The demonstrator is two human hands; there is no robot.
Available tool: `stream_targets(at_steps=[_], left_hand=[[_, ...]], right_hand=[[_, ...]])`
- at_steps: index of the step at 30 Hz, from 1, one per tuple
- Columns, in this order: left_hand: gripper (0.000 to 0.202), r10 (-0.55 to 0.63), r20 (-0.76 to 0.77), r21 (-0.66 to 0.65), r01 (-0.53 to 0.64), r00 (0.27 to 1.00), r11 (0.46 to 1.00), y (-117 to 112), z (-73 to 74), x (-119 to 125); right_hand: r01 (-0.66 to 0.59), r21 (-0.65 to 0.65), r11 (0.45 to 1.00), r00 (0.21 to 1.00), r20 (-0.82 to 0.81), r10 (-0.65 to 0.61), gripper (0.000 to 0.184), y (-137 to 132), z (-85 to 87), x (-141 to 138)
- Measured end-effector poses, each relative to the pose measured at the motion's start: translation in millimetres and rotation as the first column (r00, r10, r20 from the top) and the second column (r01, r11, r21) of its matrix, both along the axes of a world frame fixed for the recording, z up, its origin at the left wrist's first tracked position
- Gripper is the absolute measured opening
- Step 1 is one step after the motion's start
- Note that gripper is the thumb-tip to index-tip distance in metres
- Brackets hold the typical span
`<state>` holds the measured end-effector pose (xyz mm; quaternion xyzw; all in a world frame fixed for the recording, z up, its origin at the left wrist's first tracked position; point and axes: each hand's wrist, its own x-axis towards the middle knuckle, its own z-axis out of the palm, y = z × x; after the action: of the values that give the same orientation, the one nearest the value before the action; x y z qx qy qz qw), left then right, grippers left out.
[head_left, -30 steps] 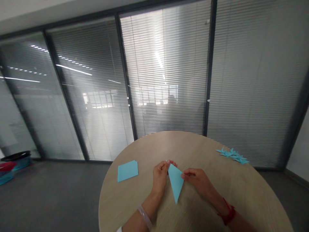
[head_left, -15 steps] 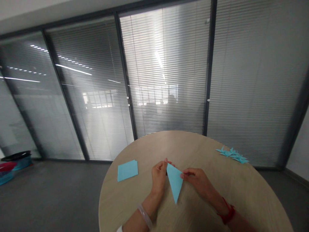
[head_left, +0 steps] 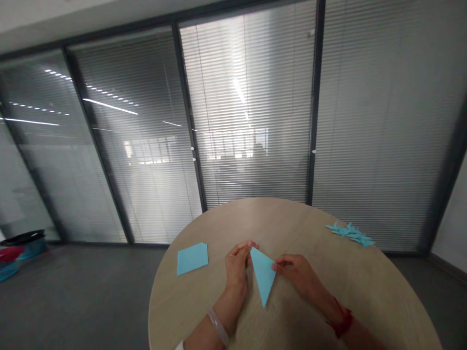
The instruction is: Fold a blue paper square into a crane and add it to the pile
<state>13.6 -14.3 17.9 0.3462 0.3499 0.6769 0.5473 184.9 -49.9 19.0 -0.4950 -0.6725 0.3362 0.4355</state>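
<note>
A folded sheet of light-blue paper [head_left: 263, 276], kite-like in shape with its sharp tip toward me, is held just over the round table. My left hand [head_left: 238, 262] pinches its upper left corner between thumb and fingers; some fingertips are hidden behind the paper. At the right corner, my right hand [head_left: 296, 272] grips the edge between thumb and forefinger. To the left of my hands lies a stack of blue paper squares [head_left: 192, 258]. Over at the right edge rests a pile of small folded blue paper pieces [head_left: 350, 233].
The round wooden table [head_left: 270, 218] stands in front of glass partitions with blinds [head_left: 255, 107]. On the grey floor [head_left: 102, 296] at far left are blue containers, one with a black rim [head_left: 29, 243] and one with a red top [head_left: 9, 253].
My left hand has shifted slightly left, and its fingers at the top corner have drawn closer together. The folded paper has moved a touch left; my right hand keeps its pinch.
</note>
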Motion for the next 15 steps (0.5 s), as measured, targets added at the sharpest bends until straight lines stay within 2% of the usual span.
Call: stream_targets(at_steps=[3, 5, 7, 9, 11, 13, 15], left_hand=[[0.011, 0.084, 0.117, -0.014, -0.083, 0.989, 0.996, 9.0, -0.2, -10.0], [0.013, 0.067, 0.086, -0.023, -0.066, 0.994, 0.998, 11.6, 1.1, -13.0], [0.027, -0.042, 0.014, -0.018, 0.043, 0.999, 0.999, 9.4, 2.5, -10.7], [0.042, -0.226, -0.089, 0.002, 0.227, 0.97, 0.974, 3.9, 3.1, -4.9], [0.042, -0.327, -0.218, -0.011, 0.332, 0.92, 0.943, -1.9, 2.3, 1.0], [0.042, -0.388, -0.278, -0.035, 0.395, 0.879, 0.918, -5.5, 0.7, 4.3], [0.041, -0.41, -0.283, -0.036, 0.418, 0.867, 0.908, -6.4, -0.7, 4.7]], right_hand=[[0.023, -0.003, 1.0, 1.0, -0.008, -0.023, 0.029, 4.0, -5.1, 3.8], [0.044, -0.012, 0.999, 0.998, -0.047, -0.045, 0.03, 7.7, -9.1, 6.3], [0.068, -0.019, 0.997, 0.993, -0.094, -0.07, 0.032, 11.2, -12.3, 7.9], [0.091, -0.025, 0.996, 0.986, -0.134, -0.094, 0.033, 13.6, -13.5, 8.4], [0.093, -0.039, 0.995, 0.981, -0.168, -0.098, 0.034, 14.3, -13.0, 7.9], [0.074, -0.045, 0.996, 0.982, -0.169, -0.08, 0.034, 13.5, -12.2, 6.9], [0.092, 0.0, 0.996, 0.989, -0.117, -0.091, 0.032, 12.3, -12.6, 6.0]])
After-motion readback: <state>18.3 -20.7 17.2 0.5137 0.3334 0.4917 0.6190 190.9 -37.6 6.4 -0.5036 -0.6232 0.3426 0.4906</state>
